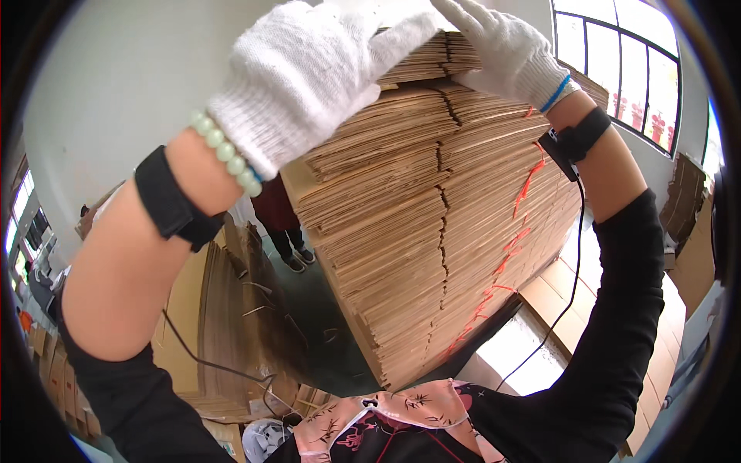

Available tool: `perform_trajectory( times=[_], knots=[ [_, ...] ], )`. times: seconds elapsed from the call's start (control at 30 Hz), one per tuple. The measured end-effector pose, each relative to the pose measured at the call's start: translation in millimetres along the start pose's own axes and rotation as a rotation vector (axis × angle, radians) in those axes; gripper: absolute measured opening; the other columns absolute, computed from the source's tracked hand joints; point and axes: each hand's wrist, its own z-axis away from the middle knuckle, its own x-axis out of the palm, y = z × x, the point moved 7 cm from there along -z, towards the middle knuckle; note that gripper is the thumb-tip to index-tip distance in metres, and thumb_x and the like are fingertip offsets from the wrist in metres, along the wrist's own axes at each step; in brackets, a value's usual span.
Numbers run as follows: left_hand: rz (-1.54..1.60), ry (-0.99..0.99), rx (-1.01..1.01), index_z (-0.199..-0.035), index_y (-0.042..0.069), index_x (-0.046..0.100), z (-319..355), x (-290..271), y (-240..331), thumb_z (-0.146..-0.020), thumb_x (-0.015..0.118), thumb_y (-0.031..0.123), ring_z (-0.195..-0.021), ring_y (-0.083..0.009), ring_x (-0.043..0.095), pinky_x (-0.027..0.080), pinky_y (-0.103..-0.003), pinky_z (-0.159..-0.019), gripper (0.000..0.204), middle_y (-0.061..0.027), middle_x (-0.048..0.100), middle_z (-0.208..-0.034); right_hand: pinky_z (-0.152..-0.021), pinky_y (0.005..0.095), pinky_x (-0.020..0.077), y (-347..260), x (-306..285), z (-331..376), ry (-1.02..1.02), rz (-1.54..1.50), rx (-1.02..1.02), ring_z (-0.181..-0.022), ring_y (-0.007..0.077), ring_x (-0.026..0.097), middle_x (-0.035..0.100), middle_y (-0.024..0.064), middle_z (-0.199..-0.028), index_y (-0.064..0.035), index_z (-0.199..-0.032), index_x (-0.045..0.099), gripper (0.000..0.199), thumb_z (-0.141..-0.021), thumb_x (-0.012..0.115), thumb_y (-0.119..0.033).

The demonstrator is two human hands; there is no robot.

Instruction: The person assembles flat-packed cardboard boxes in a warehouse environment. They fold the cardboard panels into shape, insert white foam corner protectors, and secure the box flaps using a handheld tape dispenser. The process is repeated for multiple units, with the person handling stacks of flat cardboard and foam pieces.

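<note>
Both my hands wear white knit gloves and are raised to the top of a tall stack of flat cardboard sheets (386,224). My left hand (301,73) is at the upper left corner, its fingers stretched toward the right and its thumb apart. My right hand (513,50) is at the upper right, fingers extended and cut off by the picture's top edge, thumb against the cardboard. Between them sits a top bundle of cardboard sheets (421,60), with a dark gap under it. Both hands touch or nearly touch this bundle; no closed grip shows.
Red plastic twine (527,189) hangs down the stack's side. Beyond its left side stands another person (282,231), partly hidden. More cardboard (231,309) leans at lower left. Pale brown boxes (559,285) lie at right, below a barred window (617,65). Black cables run from both my wrist straps.
</note>
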Motion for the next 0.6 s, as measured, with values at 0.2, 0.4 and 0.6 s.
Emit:
perform_trajectory(
  times=[0.2,0.4,0.6],
  knots=[
    [-0.198,-0.116,-0.261,-0.153,0.014,0.032,-2,23,-11,-0.082,0.072,0.042,-0.095,-0.0275,0.064,0.052,-0.041,-0.091,0.086,-0.0139,0.059,-0.126,-0.090,0.0408,0.0575,14,49,-8,-0.180,0.070,0.160,-0.106,0.0287,0.066,0.065,0.0108,-0.119,-0.0211,-0.151,0.031,0.083,-0.084,0.077,-0.035],
    [0.075,-0.411,-0.378,-0.151,0.009,0.035,-10,24,-36,-0.088,0.066,0.049,-0.100,-0.0322,0.067,0.053,-0.044,-0.087,0.080,-0.0170,0.066,-0.117,-0.089,0.0402,0.0581,15,45,-10,-0.332,0.094,0.255,-0.108,0.0276,0.066,0.065,0.0099,-0.117,-0.0162,-0.137,0.045,0.063,-0.085,0.075,-0.037],
    [-0.029,-0.505,-0.271,-0.132,0.010,0.056,-28,25,-43,-0.086,0.070,0.044,-0.083,-0.0321,0.071,0.058,-0.045,-0.071,0.059,-0.0148,0.072,-0.092,-0.081,0.0439,0.0599,17,43,-17,-0.312,0.088,0.230,-0.100,0.0303,0.069,0.067,0.0102,-0.111,-0.0151,-0.135,0.046,0.061,-0.084,0.074,-0.037]
  ],
)
